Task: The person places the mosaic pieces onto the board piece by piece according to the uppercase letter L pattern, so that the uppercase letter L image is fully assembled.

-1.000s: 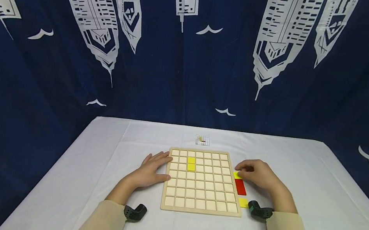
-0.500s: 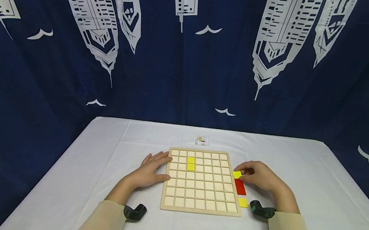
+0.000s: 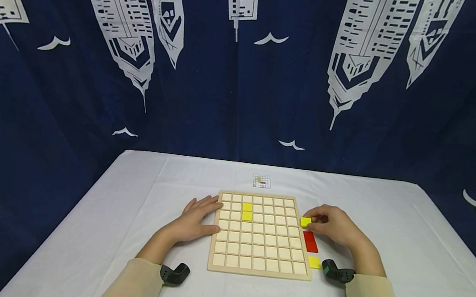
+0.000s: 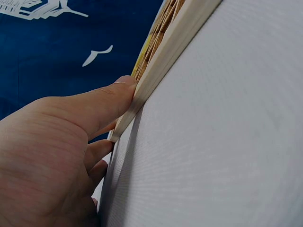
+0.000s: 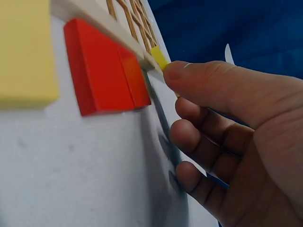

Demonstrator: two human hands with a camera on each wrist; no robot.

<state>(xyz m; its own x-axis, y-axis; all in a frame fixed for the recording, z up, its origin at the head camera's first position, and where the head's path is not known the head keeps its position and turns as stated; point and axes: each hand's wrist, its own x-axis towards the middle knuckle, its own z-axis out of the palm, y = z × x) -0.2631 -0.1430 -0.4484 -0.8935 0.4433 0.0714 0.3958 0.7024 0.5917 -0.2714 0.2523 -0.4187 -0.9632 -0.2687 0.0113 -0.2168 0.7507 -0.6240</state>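
A wooden grid board (image 3: 259, 274) lies on the table, with two yellow tiles (image 3: 247, 211) one below the other in its upper-left part. My left hand (image 3: 192, 219) rests along the board's left edge, fingers spread and thumb on the frame. In the left wrist view the thumb (image 4: 106, 101) touches the wooden rim. Beside the upper right corner, my right hand (image 3: 333, 225) pinches a yellow tile (image 3: 305, 222) between thumb and fingers. The right wrist view shows only a sliver of that tile (image 5: 159, 57) past the thumb.
Two red tiles (image 3: 310, 242) lie side by side along the board's right edge, with another yellow tile (image 3: 315, 262) nearer the front. A small printed grid card (image 3: 262, 181) lies behind the board. Dark blue patterned cloth (image 3: 245, 94) hangs beyond the table.
The right hand's yellow tile has come off its place beside the red tiles and shifted slightly away from them toward the board's edge. The left hand stays put.
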